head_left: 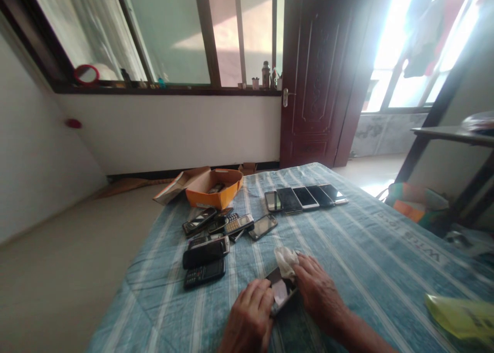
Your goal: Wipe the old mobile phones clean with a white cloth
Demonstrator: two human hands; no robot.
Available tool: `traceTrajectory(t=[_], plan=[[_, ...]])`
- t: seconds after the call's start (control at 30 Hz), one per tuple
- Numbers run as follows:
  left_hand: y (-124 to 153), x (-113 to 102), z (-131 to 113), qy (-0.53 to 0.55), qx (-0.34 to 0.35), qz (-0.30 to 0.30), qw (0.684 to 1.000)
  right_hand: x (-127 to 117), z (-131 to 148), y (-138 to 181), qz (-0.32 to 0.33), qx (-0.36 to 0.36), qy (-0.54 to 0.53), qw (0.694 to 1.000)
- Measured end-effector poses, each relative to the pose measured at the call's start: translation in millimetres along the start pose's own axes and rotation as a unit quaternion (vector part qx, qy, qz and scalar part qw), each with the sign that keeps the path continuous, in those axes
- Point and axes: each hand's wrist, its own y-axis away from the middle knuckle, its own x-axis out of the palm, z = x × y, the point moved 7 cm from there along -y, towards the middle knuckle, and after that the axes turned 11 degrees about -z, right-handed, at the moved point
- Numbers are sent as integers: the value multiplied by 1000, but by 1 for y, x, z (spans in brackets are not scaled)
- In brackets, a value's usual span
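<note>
My left hand (250,314) is curled round the near end of a dark smartphone (280,290) that lies on the blue striped cloth (366,260). My right hand (318,288) presses a crumpled white wipe (285,260) against the phone's far end, fingers closed on it. A cluster of several old keypad phones (210,240) lies to the left of my hands. A neat row of several smartphones (304,198) lies farther back.
An open orange cardboard box (214,188) sits at the cloth's far left corner. A yellow-green bag (461,317) lies at the near right. A dark wooden door (320,75) and a window sill with small items stand behind. A dark shelf frame (451,131) is at right.
</note>
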Motion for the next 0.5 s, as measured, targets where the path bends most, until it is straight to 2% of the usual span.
traceTrajectory(t=[0.17,0.33,0.5], plan=[[-7,-4,4,39,-36,19,998,7,-5,0,28,26,-20,999],[-10,-3,7,50,-40,36,997,8,-5,-9,55,46,-46,996],[-9,-4,9,74,-65,50,994,11,-8,-16,73,72,-35,994]])
